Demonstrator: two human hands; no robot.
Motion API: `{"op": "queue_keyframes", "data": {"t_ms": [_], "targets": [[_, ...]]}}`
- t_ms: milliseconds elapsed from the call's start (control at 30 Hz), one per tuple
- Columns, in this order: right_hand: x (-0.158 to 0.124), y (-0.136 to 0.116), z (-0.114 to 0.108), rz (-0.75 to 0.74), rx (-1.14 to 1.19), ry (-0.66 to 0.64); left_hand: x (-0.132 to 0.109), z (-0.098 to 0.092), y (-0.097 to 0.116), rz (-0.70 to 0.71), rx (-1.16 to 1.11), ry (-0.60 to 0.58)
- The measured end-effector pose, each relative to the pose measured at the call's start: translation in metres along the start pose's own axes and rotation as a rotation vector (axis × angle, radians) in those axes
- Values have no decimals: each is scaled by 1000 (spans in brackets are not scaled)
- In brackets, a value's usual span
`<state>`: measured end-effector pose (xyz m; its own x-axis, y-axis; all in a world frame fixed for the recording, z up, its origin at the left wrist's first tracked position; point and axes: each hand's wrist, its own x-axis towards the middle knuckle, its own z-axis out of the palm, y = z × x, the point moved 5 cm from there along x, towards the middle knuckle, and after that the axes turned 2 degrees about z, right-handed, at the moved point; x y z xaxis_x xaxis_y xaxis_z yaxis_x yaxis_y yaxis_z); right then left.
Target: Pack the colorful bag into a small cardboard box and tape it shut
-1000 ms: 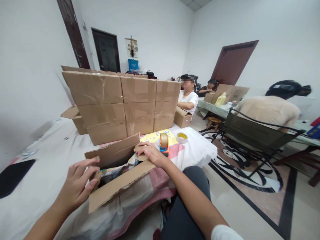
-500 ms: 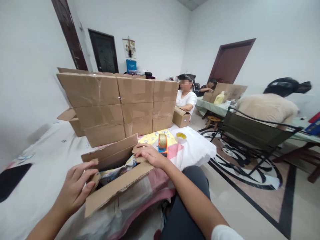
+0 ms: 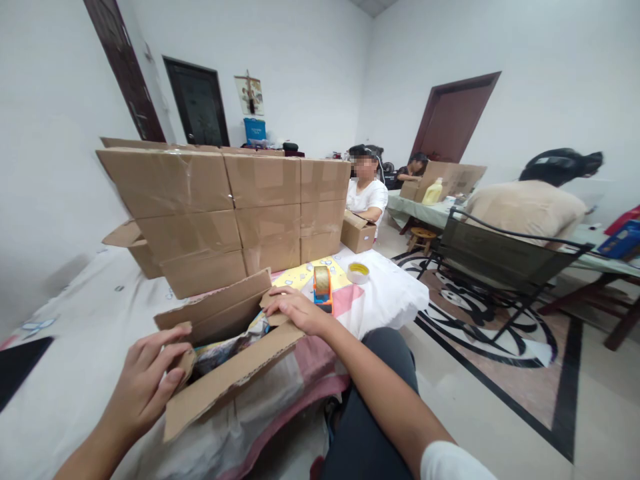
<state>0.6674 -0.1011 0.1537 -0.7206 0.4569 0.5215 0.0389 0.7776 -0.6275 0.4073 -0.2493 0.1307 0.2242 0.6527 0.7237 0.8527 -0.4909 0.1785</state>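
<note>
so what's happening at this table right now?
A person has both hands on an open cardboard box. The left hand pinches the near end flap; the right hand rests on the far end flap. Colourful contents show inside. A tape dispenser stands just beyond the right hand, with sealed boxes stacked behind.

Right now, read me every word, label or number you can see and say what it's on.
Nothing here is legible.
Wall poster: print too small.
Blue box by the far wall: white marks, blurred.
Yellow bottle: label too small.
Blue carton at the right edge: blurred.
Printed wrapping in the open box: pattern only, no words readable.
Stacked cartons: no print visible.
</note>
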Motion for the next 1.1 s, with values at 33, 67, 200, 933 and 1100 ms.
{"op": "queue_keyframes", "data": {"t_ms": [33, 67, 200, 933, 1100], "targets": [[0, 0, 0, 7, -5, -6, 0, 0, 0, -2, -3, -1], [0, 0, 0, 10, -11, -10, 0, 0, 0, -1, -4, -2], [0, -2, -1, -10, -13, -9, 1, 0, 1, 2, 4, -8], [0, 0, 0, -22, 14, 12, 0, 1, 0, 10, 18, 7], [0, -2, -11, -74, 154, 110, -1, 2, -3, 2, 3, 23]]}}
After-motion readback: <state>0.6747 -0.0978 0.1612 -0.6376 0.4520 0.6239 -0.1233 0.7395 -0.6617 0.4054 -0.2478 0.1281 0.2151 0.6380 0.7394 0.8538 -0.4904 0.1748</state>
